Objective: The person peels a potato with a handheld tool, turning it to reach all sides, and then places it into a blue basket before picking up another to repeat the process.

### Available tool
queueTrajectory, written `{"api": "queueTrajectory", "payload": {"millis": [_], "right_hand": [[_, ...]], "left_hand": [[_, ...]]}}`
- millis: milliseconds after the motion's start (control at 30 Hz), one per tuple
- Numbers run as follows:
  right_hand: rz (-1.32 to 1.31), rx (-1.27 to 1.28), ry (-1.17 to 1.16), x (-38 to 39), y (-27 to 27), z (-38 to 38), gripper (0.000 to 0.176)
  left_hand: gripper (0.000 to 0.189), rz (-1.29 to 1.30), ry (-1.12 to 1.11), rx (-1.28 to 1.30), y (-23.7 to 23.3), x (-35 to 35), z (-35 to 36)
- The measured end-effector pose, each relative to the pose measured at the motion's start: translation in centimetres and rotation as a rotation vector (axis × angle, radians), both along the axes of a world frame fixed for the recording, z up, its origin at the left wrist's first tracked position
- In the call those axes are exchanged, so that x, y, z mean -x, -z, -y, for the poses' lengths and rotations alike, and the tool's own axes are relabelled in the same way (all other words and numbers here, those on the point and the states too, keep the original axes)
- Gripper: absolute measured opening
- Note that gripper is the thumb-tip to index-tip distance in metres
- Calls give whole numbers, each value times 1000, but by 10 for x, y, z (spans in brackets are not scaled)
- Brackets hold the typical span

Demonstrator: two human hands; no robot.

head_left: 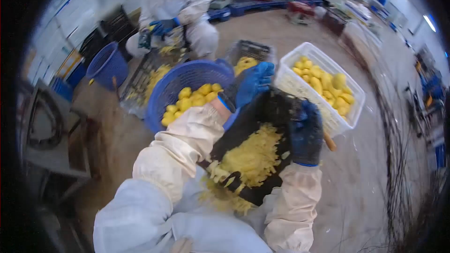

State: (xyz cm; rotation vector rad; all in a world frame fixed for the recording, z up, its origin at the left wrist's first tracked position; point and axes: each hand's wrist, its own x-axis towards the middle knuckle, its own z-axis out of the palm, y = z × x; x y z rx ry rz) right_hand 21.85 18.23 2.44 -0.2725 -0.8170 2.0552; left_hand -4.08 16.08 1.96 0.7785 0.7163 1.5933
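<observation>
My left hand (253,83), in a blue and dark work glove, is raised between the blue basket and the white crate. Its fingers stretch out to the right, and nothing shows in them. My right hand (306,133), gloved alike, has curled fingers at the right edge of a black crate. A wooden handle (330,141) sticks out beside that hand; the rest of the tool is hidden. Pale yellow peelings (253,157) are heaped on the black crate (241,129) before me. Peeled yellow potatoes (194,97) lie in the blue basket (161,82).
At the right, a white crate (293,94) holds more yellow potatoes (326,84). Dark crates (251,49) stand ahead. A co-worker (180,0) in white sits opposite beside peelings. A blue bin (108,65) is at the left, a metal stand (51,136) nearer me.
</observation>
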Motion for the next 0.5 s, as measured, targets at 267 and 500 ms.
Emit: {"api": "queueTrajectory", "payload": {"millis": [267, 500], "right_hand": [[-73, 139, -86, 7, 0, 3, 21], [194, 69, 41, 28, -5, 16, 15]], "left_hand": [[25, -1214, -273, 806, 142, 182, 185], [52, -1749, 34, 765, 230, 171, 206]]}}
